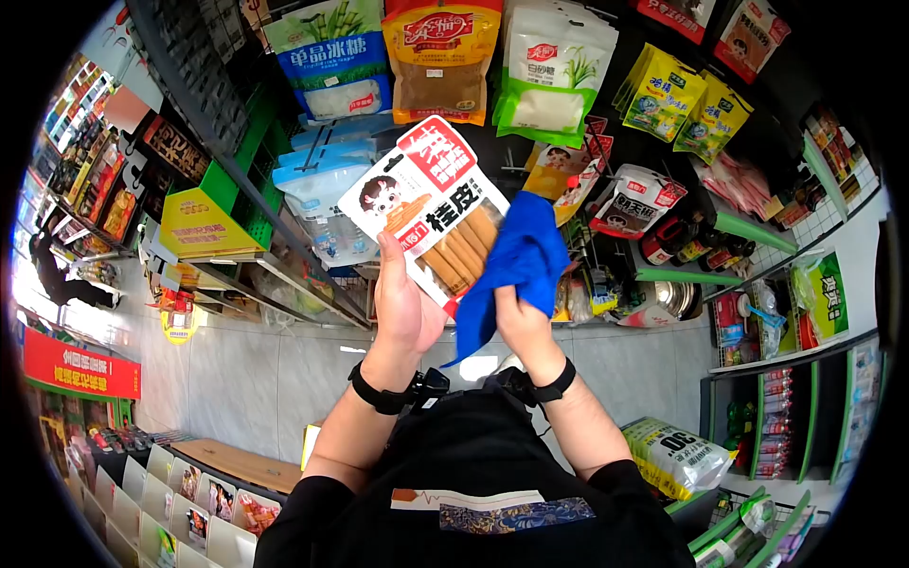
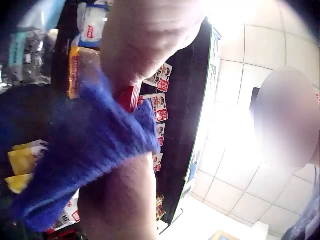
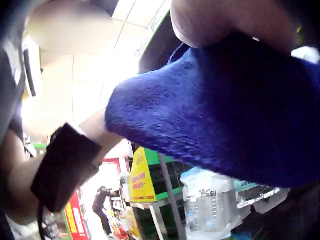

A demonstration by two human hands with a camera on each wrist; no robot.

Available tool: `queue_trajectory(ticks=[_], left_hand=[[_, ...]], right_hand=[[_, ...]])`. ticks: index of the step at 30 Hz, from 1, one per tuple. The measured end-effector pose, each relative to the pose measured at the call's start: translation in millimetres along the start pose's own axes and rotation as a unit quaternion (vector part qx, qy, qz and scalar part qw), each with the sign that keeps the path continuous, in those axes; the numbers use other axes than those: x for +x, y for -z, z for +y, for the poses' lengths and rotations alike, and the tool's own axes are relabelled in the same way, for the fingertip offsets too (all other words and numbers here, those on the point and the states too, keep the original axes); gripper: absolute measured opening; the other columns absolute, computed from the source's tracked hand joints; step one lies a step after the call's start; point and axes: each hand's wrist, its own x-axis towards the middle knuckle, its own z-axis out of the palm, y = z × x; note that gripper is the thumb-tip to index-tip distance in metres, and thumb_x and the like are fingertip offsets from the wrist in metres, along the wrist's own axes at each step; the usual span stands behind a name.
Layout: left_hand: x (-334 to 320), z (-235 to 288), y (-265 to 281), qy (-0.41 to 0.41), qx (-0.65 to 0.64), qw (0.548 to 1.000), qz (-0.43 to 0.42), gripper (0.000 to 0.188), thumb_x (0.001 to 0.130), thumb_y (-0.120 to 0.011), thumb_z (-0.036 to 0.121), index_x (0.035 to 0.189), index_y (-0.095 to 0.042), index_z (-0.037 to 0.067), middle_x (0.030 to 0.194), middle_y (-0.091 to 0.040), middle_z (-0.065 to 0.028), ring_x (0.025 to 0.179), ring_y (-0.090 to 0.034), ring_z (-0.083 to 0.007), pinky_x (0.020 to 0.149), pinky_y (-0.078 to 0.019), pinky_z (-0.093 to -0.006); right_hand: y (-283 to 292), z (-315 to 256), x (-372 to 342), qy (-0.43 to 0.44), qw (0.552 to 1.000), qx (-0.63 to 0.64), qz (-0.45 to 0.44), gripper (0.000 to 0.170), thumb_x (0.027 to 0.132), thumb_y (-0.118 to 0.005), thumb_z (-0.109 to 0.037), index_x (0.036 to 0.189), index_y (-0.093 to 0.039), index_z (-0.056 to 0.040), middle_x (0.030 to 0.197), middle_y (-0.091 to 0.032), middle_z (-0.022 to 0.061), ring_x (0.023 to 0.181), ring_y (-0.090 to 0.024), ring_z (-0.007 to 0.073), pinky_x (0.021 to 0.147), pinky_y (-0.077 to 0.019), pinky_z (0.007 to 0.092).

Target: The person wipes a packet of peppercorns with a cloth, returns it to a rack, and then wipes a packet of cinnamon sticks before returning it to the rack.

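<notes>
My left hand (image 1: 405, 308) grips a packet of cinnamon bark (image 1: 459, 251) by its lower left side, thumb along the edge. The packet is tilted, its printed white and red front facing up, brown sticks showing through a window. In my right hand (image 1: 524, 327) is a blue cloth (image 1: 525, 251), bunched and lying against the packet's right edge. The cloth (image 2: 95, 150) hides most of the packet in the left wrist view, leaving a red strip beside the left palm (image 2: 150, 40). In the right wrist view the cloth (image 3: 200, 110) drapes below the right hand (image 3: 225, 20).
Bagged sugar (image 1: 336, 66), a brown-filled orange bag (image 1: 440, 66) and a green-white bag (image 1: 554, 76) hang ahead. Yellow sachets (image 1: 663, 90) are to their right. Clear packs (image 1: 327, 213) lie left of the packet. A large bag (image 1: 677, 454) stands at lower right.
</notes>
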Motion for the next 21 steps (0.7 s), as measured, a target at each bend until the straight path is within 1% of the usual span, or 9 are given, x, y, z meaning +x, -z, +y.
queue_trajectory(ticks=[1, 2, 5, 9, 13, 16, 18, 19, 21], left_hand=[[-1, 1, 0, 0.012, -0.006, 1.0, -0.002, 0.063, 0.1, -0.025, 0.05, 0.142, -0.025, 0.003, 0.141, -0.04, -0.0187, 0.127, -0.044, -0.0328, 0.106, -0.0374, -0.0483], [0, 1, 0, 0.019, -0.003, 1.0, 0.005, 0.063, 0.1, -0.025, 0.05, 0.142, -0.026, 0.003, 0.14, -0.042, -0.0184, 0.127, -0.045, -0.0332, 0.105, -0.0388, -0.0484], [8, 1, 12, 0.037, 0.019, 0.999, 0.006, 0.062, 0.1, -0.026, 0.05, 0.141, -0.028, 0.003, 0.138, -0.044, -0.0176, 0.128, -0.045, -0.032, 0.104, -0.0405, -0.0471], [23, -7, 32, -0.041, 0.104, 0.992, 0.061, 0.047, 0.102, -0.04, 0.033, 0.138, -0.032, 0.005, 0.13, -0.051, -0.0149, 0.121, -0.05, -0.0256, 0.101, -0.0426, -0.043], [15, -4, 24, -0.072, 0.291, 0.948, 0.108, 0.061, 0.099, -0.049, 0.021, 0.147, -0.016, 0.006, 0.139, -0.039, -0.0169, 0.126, -0.044, -0.0259, 0.102, -0.0387, -0.0414], [5, -8, 7, -0.095, 0.256, 0.962, 0.005, 0.067, 0.098, -0.044, 0.04, 0.149, -0.012, 0.01, 0.144, -0.032, -0.0155, 0.129, -0.039, -0.0267, 0.104, -0.0361, -0.0421], [8, -13, 10, -0.069, 0.217, 0.974, -0.015, 0.071, 0.096, -0.034, 0.057, 0.147, -0.021, 0.009, 0.142, -0.037, -0.0154, 0.13, -0.04, -0.0274, 0.105, -0.0355, -0.0415], [10, -10, 17, -0.01, 0.163, 0.987, 0.002, 0.071, 0.095, -0.035, 0.058, 0.142, -0.03, 0.005, 0.135, -0.045, -0.0178, 0.125, -0.046, -0.0298, 0.105, -0.0376, -0.0421], [10, 5, 12, 0.048, 0.098, 0.994, -0.03, 0.07, 0.096, -0.035, 0.056, 0.143, -0.03, 0.004, 0.136, -0.046, -0.0184, 0.123, -0.049, -0.0292, 0.102, -0.0403, -0.0411]], right_hand=[[0, 9, -8, -0.095, 0.99, 0.101, -0.025, 0.022, 0.089, -0.061, -0.012, 0.107, -0.062, 0.001, 0.124, -0.056, 0.0181, 0.117, -0.053, 0.0291, 0.102, -0.0364, 0.0402], [-2, 10, -10, -0.108, 0.987, 0.12, 0.003, 0.021, 0.093, -0.058, -0.013, 0.108, -0.06, 0.0017, 0.111, -0.062, 0.0128, 0.103, -0.059, 0.0221, 0.094, -0.042, 0.0318], [2, 10, -12, -0.167, 0.959, 0.23, 0.004, 0.021, 0.094, -0.057, -0.011, 0.109, -0.059, 0.0022, 0.109, -0.061, 0.0111, 0.101, -0.058, 0.0215, 0.092, -0.0426, 0.0314], [2, 1, -8, -0.044, 0.99, 0.134, 0.026, 0.013, 0.09, -0.061, -0.006, 0.102, -0.066, -0.0037, 0.108, -0.063, 0.0078, 0.099, -0.057, 0.02, 0.091, -0.0417, 0.0316], [8, -15, 0, 0.042, 0.997, 0.032, 0.06, 0.013, 0.081, -0.064, 0.002, 0.088, -0.069, -0.007, 0.098, -0.066, 0.007, 0.094, -0.059, 0.0224, 0.088, -0.0433, 0.0339], [15, -18, -5, 0.087, 0.993, -0.064, -0.052, 0.022, 0.072, -0.062, 0.006, 0.087, -0.07, -0.0084, 0.09, -0.067, 0.007, 0.095, -0.06, 0.0273, 0.087, -0.0446, 0.0365], [14, -23, -13, 0.093, 0.987, -0.056, -0.122, 0.032, 0.067, -0.065, 0.001, 0.096, -0.071, -0.0113, 0.112, -0.064, 0.0115, 0.104, -0.059, 0.0288, 0.088, -0.0446, 0.0375], [13, -25, -14, 0.089, 0.981, -0.077, -0.154, 0.037, 0.064, -0.066, -0.003, 0.099, -0.071, -0.0136, 0.121, -0.061, 0.013, 0.11, -0.057, 0.0291, 0.09, -0.044, 0.0388], [8, -22, -14, 0.144, 0.959, -0.082, -0.231, 0.047, 0.065, -0.068, -0.008, 0.111, -0.068, -0.0145, 0.135, -0.051, 0.0158, 0.122, -0.05, 0.0331, 0.092, -0.0418, 0.0411]])
